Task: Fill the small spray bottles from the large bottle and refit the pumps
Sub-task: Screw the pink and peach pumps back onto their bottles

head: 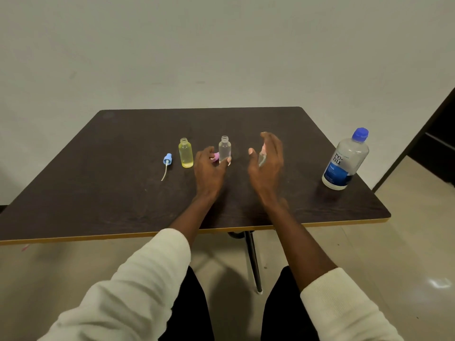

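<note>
While both small bottles stand uncapped, I see tipping as the main risk. My left hand point(209, 168) has its fingers loosely curled at the base of the clear bottle point(224, 150), with a pink pump point(216, 157) half hidden beside them; whether it pinches either, I cannot tell. A nudge there could topple it. My right hand point(267, 158) hovers spread, holding nothing. The large bottle point(344, 161), still capped, sits near the table point(123, 198) corner, where a careless reach might knock it off.
</note>
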Tool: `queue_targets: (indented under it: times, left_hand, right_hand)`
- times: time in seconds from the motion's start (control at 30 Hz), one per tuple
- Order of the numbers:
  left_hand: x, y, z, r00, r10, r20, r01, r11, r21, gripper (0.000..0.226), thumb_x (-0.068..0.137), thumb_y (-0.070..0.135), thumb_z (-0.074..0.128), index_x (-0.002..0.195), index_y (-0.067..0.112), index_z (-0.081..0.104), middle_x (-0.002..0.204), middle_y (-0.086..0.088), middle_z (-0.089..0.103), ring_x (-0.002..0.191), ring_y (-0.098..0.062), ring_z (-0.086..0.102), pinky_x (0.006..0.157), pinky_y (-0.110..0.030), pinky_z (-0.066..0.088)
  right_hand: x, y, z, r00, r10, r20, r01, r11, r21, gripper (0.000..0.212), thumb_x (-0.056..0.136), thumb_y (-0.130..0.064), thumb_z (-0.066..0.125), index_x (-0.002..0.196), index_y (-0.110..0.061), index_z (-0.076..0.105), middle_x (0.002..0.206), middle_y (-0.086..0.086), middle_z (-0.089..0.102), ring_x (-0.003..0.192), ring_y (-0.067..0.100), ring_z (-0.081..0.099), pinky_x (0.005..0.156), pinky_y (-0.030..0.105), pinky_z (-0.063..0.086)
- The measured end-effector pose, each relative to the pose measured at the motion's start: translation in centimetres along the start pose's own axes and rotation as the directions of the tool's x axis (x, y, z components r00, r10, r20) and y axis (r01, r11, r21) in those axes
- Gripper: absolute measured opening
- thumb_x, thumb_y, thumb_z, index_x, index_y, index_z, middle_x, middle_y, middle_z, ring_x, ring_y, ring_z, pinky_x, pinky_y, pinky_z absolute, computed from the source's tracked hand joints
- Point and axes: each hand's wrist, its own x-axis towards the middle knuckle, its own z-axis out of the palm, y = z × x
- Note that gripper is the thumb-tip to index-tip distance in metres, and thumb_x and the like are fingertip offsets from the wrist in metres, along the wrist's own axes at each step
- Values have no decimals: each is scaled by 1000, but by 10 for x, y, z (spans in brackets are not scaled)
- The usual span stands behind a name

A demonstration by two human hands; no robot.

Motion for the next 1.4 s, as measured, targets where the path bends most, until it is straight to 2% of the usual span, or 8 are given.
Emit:
queue_targets:
  times: [0.07, 0.2, 0.43, 0.57, 0.67, 0.97, 1.13, 1.4]
  left_hand:
    - [12, 1, 9, 1000, -12, 15, 11, 997, 81, 55, 81, 29, 80, 124, 2, 59, 109, -12, 57, 98, -18, 51, 77, -7, 37]
    - [26, -9, 23, 1000, -11, 7, 9, 966, 259, 50, 79, 47, 77, 105, 6, 65, 98, -15, 57, 96, -30, 52, 83, -41, 44]
    - [27, -6, 23, 998, -16, 65, -1, 967, 254, 34, 86, 39, 72, 98, 7, 71, 97, -13, 57, 98, -27, 51, 79, -32, 36]
    - [17, -6, 14, 998, 8, 61, -21, 978, 205, 29, 85, 37, 73, 79, 9, 67, 87, -10, 58, 90, -21, 49, 75, -38, 44]
    - [7, -9, 0, 998, 3, 69, -17, 979, 202, 33, 83, 42, 74, 90, 10, 71, 92, -4, 55, 89, -19, 54, 74, -33, 48]
    - [-12, -18, -29, 999, 24, 37, -31, 983, 183, 37, 79, 36, 80, 104, 11, 71, 93, -3, 60, 90, -17, 55, 71, -20, 38]
    - [-10, -19, -29, 1000, 20, 21, -23, 983, 180, 36, 80, 35, 81, 104, 11, 69, 90, 0, 56, 84, -14, 53, 66, -11, 33]
    - [-11, -19, -30, 999, 20, 29, -25, 983, 181, 29, 80, 35, 81, 97, 14, 69, 86, -2, 55, 80, -14, 51, 64, -10, 31]
  right_hand:
    - [-4, -1, 7, 997, -48, 64, 48, 999, 2, 37, 91, -4, 59, 127, -1, 56, 130, 11, 56, 124, 15, 48, 105, 10, 33]
    - [-5, 3, 13, 982, -30, 188, 19, 998, 57, 29, 86, 10, 54, 111, -1, 64, 112, 9, 64, 105, 6, 54, 96, 9, 41]
    - [-11, 22, 21, 923, 164, 349, -176, 984, 2, 33, 86, 13, 46, 108, -3, 66, 105, 8, 65, 96, 11, 58, 85, 5, 40]
    - [-8, 28, 29, 881, 258, 397, -262, 964, -45, 30, 91, 5, 48, 114, -4, 66, 109, 8, 66, 99, 14, 60, 89, 19, 47]
    - [2, 34, 45, 847, 309, 434, -301, 950, -89, 30, 91, 2, 47, 112, -3, 68, 111, 11, 69, 103, 22, 63, 93, 35, 50]
    - [27, 16, 86, 681, 236, 694, -205, 970, -128, 41, 90, -9, 56, 131, -9, 60, 129, 13, 62, 122, 25, 57, 105, 33, 42]
    - [41, 15, 97, 568, 215, 794, -95, 976, -196, 20, 89, -15, 63, 106, -13, 73, 104, 6, 72, 94, 18, 66, 82, 29, 50]
    - [42, 23, 99, 771, 332, 543, -294, 943, -159, 19, 88, -16, 56, 80, -14, 73, 79, 2, 70, 77, 18, 63, 69, 24, 42]
